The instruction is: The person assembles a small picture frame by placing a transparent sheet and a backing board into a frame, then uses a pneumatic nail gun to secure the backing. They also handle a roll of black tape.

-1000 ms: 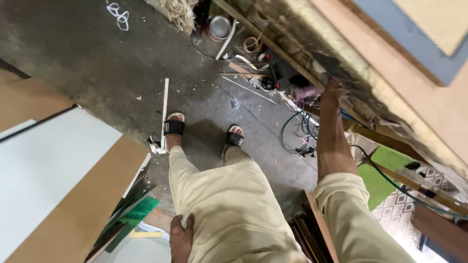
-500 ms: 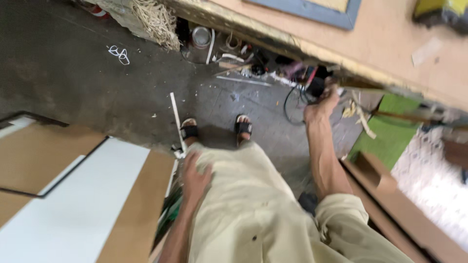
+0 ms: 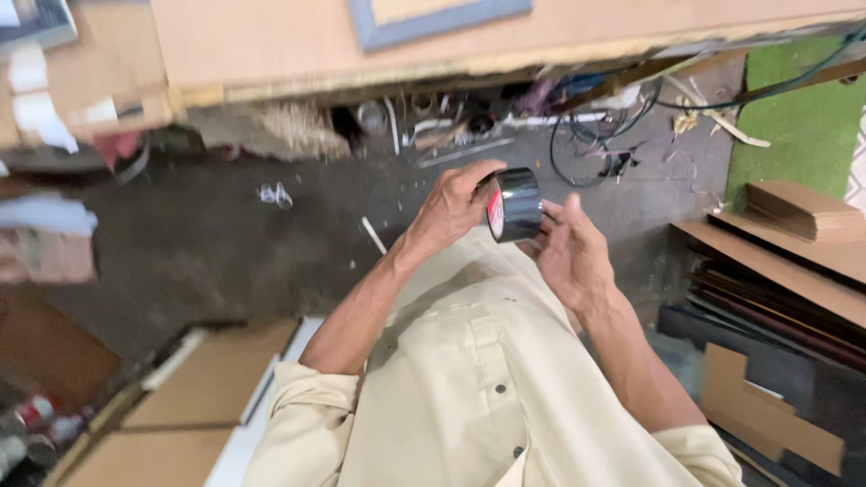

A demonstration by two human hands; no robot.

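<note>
Beyond the hands lay a bench [image 3: 271, 45] over a littered floor [image 3: 225, 243], while the left hand [image 3: 451, 212] gripped a black tape roll [image 3: 516, 205], right hand [image 3: 570, 257] touching it; a loose grip might drop it.

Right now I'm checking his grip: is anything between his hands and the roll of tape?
Nothing visible: the left hand grips the black tape roll directly, and the right hand touches its other side.

glossy black tape roll [image 3: 516, 204], matt wooden boards [image 3: 794, 206]
</note>
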